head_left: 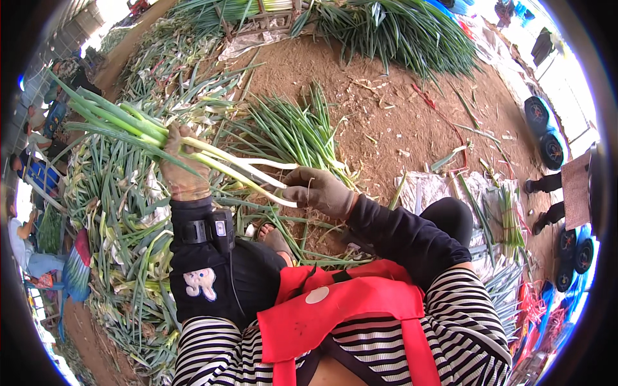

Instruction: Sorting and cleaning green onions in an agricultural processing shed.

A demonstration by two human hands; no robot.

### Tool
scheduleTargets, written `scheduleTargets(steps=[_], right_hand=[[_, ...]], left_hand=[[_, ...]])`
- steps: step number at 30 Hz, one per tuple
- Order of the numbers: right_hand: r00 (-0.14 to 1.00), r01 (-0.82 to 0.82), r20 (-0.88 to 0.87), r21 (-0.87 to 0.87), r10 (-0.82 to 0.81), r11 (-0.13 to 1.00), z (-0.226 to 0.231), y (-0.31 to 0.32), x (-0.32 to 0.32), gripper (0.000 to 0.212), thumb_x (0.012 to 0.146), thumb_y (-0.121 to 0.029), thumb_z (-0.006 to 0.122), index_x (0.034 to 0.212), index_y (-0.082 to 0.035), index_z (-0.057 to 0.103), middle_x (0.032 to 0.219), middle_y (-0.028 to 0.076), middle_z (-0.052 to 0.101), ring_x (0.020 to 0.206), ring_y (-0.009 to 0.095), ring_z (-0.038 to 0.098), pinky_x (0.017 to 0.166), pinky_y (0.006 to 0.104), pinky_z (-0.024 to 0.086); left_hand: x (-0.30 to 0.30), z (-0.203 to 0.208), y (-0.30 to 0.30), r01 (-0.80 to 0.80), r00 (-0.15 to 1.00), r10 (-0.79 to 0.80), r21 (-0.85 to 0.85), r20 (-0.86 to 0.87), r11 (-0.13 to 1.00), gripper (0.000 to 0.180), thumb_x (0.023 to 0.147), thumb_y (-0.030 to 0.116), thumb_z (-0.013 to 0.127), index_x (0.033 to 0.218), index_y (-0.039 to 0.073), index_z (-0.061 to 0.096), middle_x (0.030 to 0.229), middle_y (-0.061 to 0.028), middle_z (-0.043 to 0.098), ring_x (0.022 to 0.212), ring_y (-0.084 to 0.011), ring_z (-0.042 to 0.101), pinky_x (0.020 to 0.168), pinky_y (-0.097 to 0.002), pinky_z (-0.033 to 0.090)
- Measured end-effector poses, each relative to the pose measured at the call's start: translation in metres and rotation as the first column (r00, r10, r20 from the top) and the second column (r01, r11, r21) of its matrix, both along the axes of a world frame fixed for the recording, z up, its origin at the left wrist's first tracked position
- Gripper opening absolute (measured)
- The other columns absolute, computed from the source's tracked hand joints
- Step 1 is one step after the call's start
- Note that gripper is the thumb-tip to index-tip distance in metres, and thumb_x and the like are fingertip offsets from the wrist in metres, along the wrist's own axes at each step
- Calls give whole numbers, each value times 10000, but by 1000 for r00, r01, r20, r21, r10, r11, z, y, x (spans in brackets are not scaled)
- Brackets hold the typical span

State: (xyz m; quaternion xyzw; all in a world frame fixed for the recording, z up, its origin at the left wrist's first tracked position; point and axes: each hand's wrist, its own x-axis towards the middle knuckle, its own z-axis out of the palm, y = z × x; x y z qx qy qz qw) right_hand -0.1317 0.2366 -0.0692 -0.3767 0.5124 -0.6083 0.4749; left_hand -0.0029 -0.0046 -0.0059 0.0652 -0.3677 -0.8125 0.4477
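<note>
Head view: I'm holding a few green onions [222, 162] aslant in front of the body, their leaves pointing to the upper left and their white ends to the right. My gloved left hand [183, 166] is gripping them, its fingers wrapping round the stems. My gloved right hand [325, 192] is meeting the white ends, its fingers pinching at the middle one. Just beyond the hands, a small pile [283, 130] of onions is lying on the dirt floor [386, 128]. A leaf heap [109, 170] is covering the left side. A red apron [341, 309] is hanging over a striped top [463, 309]. To the right, a bunch [512, 219] is lying by a pale sheet [432, 186]. Farther off, a big pile [399, 32] is resting on the floor.
</note>
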Motion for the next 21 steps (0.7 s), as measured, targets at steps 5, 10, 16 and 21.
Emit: scheduleTargets(steps=[5,10,16,21], right_hand=[[984,122,-122,-75,-131,990,-28,-8,-3,222,918,-215,592,987,-5,596,834,32,609,763,93,536,684,280,467],[898,225,-373,-65,-232,972,-29,-9,-2,285,930,-267,563,993,9,597,767,52,604,724,122,550,674,309,469],[988,136,46,199,-147,971,-20,-10,-4,327,950,-294,520,1041,9,600,793,34,617,737,105,570,634,280,479],[969,65,231,113,-90,991,-4,-2,-4,289,946,-266,533,1047,-6,605,811,20,622,745,92,586,659,260,495]], left_hand=[[-5,4,10,178,975,-184,-59,-121,982,168,884,168,618,967,91,493,805,12,469,611,-82,396,599,-254,350],[-4,4,13,225,965,-238,-127,-108,966,186,868,182,643,942,88,501,818,2,489,614,-83,416,650,-276,369],[-7,3,11,257,953,-279,-174,-117,951,193,870,184,639,961,89,498,813,13,467,619,-79,403,634,-267,339],[1,5,5,221,967,-236,-146,-97,964,194,873,193,637,954,89,495,818,12,466,628,-79,404,643,-269,349]])
